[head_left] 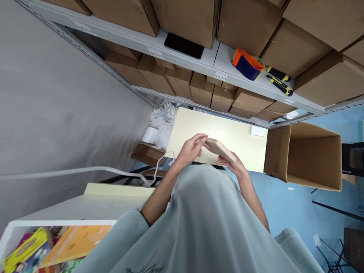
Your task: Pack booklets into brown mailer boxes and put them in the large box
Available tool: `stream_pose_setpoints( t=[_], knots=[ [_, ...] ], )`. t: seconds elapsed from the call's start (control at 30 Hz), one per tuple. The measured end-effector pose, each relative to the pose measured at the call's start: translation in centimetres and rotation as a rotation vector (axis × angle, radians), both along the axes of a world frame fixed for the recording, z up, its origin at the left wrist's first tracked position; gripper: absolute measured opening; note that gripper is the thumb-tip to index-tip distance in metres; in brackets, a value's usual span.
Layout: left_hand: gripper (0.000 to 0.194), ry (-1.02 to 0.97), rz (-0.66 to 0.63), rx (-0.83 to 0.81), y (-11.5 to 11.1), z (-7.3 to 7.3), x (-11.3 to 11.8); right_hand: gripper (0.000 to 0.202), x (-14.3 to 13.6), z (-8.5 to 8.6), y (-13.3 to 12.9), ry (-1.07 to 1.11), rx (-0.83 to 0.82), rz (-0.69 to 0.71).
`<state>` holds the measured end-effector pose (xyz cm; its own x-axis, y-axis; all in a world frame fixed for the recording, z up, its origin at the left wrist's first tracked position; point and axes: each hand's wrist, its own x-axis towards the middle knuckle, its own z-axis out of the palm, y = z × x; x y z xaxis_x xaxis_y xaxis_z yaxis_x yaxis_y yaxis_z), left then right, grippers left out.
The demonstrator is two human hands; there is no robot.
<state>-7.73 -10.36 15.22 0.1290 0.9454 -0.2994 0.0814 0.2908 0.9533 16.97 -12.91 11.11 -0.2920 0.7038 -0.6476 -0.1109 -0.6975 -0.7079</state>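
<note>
Between my hands, above the cream tabletop [196, 125], is a flat tan box [221, 148], held tilted; its surface detail is too small to read. My left hand [193, 148] pinches its left end, thumb and fingers closed on the edge. At the right end, my right hand [233, 163] grips the lower corner, with its fingers curled underneath and partly hidden by the box.
A shelf above carries brown cartons, a black phone [184, 46], an orange-and-blue tape dispenser [248, 65] and box cutters [280, 85]. To the right stands an open carton [277, 151]. A white label pad [257, 131] lies on the table; a white cable [108, 169] runs at left.
</note>
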Motion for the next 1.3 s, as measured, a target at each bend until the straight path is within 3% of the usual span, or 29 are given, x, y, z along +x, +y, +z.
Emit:
stream_pose_setpoints(
  t=[0.17, 0.27, 0.43, 0.53, 0.7, 0.83, 0.97, 1.07, 1.13, 1.3],
  knots=[
    [0.043, 0.323, -0.096, 0.090, 1.4, 0.6, 0.6, 0.035, -3.7, -2.3, -1.1, 0.202, -0.238, 0.163],
    [0.045, 0.415, -0.142, 0.096, 2.0, 0.3, 0.2, 0.035, -5.4, -3.7, -1.2, 0.206, -0.288, 0.129],
    [0.044, 0.308, -0.121, 0.020, 2.0, -1.7, -3.2, 0.046, -6.5, -6.0, 0.3, 0.066, -0.247, -0.010],
    [0.045, 0.225, -0.046, -0.007, 1.5, -5.3, -6.7, 0.062, -7.6, -7.8, 2.1, -0.070, -0.114, -0.071],
    [0.074, 0.180, 0.157, -0.113, 1.5, -14.8, -12.2, 0.059, -12.1, -12.7, 7.3, -0.228, 0.161, -0.066],
    [0.082, 0.174, 0.230, -0.080, 3.9, -21.7, -14.9, 0.046, -16.6, -17.8, 12.7, -0.344, 0.305, 0.020],
    [0.088, 0.138, 0.251, -0.101, 7.8, -26.9, -16.1, 0.041, -19.3, -22.2, 16.7, -0.460, 0.332, 0.022],
    [0.080, 0.086, 0.331, -0.163, 9.8, -29.6, -15.9, 0.043, -19.7, -24.1, 18.0, -0.517, 0.322, 0.001],
    [0.070, 0.098, 0.392, -0.176, 10.0, -30.5, -15.5, 0.047, -19.4, -24.6, 18.1, -0.525, 0.311, -0.009],
    [0.051, 0.243, 0.473, -0.077, 6.9, -29.9, -14.6, 0.048, -17.3, -23.1, 16.2, -0.668, 0.401, -0.011]
  ],
)
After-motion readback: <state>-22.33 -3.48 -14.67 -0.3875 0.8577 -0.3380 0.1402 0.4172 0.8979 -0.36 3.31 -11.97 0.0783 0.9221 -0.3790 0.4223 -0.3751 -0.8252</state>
